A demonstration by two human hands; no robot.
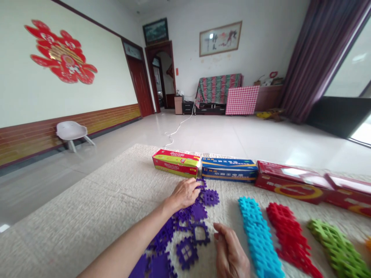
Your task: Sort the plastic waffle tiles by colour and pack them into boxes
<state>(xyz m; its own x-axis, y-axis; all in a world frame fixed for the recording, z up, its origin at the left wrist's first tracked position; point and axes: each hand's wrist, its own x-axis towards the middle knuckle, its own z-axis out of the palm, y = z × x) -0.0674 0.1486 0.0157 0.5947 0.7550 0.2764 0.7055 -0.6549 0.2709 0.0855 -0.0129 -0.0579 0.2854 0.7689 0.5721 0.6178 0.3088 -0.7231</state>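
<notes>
My left hand [185, 194] reaches over a spread of purple interlocking plastic tiles, its fingers closed on a purple tile [202, 183] at the far end of the pile, near the boxes. Around it lie a flower-edged purple tile [210, 197], a square open-frame tile [200, 233] and a window-pattern tile [187, 253]. My right hand [232, 253] is low on the rug between the purple tiles and a blue row, fingers curled together, with nothing visible in them.
On the beige rug [116, 185], tiles lie in blue [259, 235], red [291, 237] and green [337, 247] rows. Behind stand a red-yellow box [176, 163], a blue box [228, 169] and dark red boxes [290, 181]. A white chair [72, 132] stands by the left wall.
</notes>
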